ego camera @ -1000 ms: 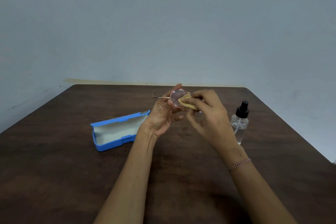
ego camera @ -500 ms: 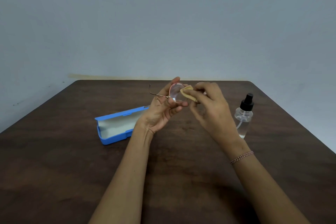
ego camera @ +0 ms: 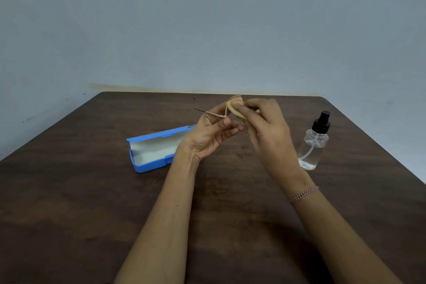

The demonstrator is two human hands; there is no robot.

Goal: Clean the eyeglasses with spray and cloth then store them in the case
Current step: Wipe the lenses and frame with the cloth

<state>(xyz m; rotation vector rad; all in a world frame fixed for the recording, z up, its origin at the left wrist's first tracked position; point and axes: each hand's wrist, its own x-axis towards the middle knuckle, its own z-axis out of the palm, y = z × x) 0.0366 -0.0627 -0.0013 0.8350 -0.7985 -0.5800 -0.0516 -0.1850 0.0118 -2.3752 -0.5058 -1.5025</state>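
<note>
My left hand [ego camera: 213, 132] holds thin-framed eyeglasses [ego camera: 208, 111] above the table's middle, one temple arm sticking out to the left. My right hand [ego camera: 267, 131] pinches a small yellow cloth [ego camera: 235, 108] against a lens, so the lens is mostly covered. A blue glasses case [ego camera: 152, 152] lies open on the table left of my hands, its pale lining showing. A clear spray bottle [ego camera: 312, 145] with a black pump top stands upright to the right of my right hand.
The dark brown wooden table [ego camera: 69, 203] reaches a pale grey wall [ego camera: 207, 30] at the back. Its right edge runs diagonally just beyond the bottle. A beaded bracelet [ego camera: 304, 194] circles my right wrist.
Both hands have lifted slightly and moved away from me with the glasses. The cloth has slid across the lens and now covers it; the glasses have turned more edge-on.
</note>
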